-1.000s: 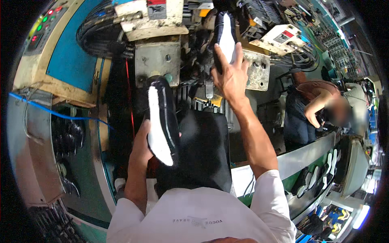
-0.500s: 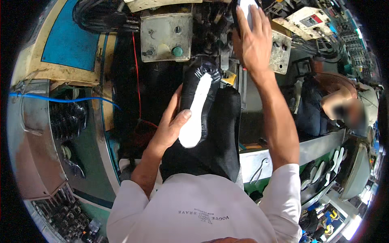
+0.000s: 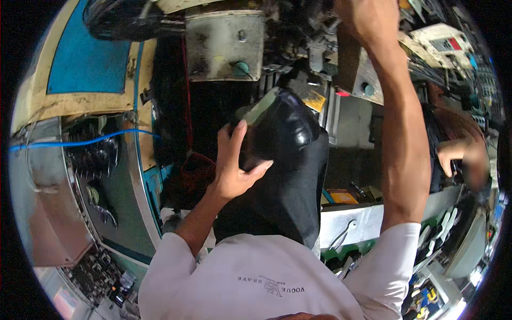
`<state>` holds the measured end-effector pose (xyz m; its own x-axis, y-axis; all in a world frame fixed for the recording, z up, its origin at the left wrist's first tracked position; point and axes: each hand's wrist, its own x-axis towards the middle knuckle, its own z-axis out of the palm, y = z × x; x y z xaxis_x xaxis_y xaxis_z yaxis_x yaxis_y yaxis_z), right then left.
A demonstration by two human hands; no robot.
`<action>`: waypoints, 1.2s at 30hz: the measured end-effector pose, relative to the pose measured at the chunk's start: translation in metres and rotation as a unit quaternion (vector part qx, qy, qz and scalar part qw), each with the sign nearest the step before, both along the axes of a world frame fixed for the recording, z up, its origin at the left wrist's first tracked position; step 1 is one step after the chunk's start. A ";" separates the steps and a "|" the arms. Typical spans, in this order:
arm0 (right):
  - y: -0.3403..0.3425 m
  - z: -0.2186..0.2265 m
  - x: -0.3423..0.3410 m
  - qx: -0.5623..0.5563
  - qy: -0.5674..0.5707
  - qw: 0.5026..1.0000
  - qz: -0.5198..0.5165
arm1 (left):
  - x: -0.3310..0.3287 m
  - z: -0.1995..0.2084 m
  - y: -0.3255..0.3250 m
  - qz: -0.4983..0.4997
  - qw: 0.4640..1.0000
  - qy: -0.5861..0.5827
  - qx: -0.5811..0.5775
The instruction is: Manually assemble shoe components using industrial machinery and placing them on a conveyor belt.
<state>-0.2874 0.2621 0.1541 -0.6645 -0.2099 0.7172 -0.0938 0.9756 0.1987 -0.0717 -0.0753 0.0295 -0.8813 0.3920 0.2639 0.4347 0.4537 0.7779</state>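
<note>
A glossy black shoe upper (image 3: 296,120) rests on my lap, tipped so that its pale sole side (image 3: 261,109) faces away to the upper left. My left hand (image 3: 237,165) grips it from the near left, thumb on one side and fingers spread along the other. Motion smears part of the shoe. At the top edge, my right hand (image 3: 370,21) is stretched far forward next to the machine; its fingers are blurred or cut off by the picture's edge. Whether it holds anything is hidden.
A grimy machine with a pale control box (image 3: 224,45) stands ahead. Pliers (image 3: 344,234) lie on a white ledge to my right. White soles (image 3: 442,234) sit on a rack beyond. Another person (image 3: 453,144) bends over at the right. A blue hose (image 3: 85,141) crosses the left.
The shoe has turned from sole-up to its side in my left hand. My right hand, earlier over a second white-soled piece at the machine, has moved right and farther forward.
</note>
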 end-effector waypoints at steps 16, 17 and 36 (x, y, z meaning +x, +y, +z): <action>0.000 -0.044 0.086 0.020 -0.043 0.990 0.136 | 0.112 -0.078 -0.335 0.443 0.870 -0.179 -0.119; -0.002 -0.059 0.111 -0.012 -0.051 0.989 0.136 | 0.122 -0.068 -0.369 0.491 0.835 -0.224 -0.110; 0.055 -0.180 0.313 -0.127 -0.444 0.887 0.000 | 0.170 -0.154 -0.680 0.536 0.594 -0.337 -0.496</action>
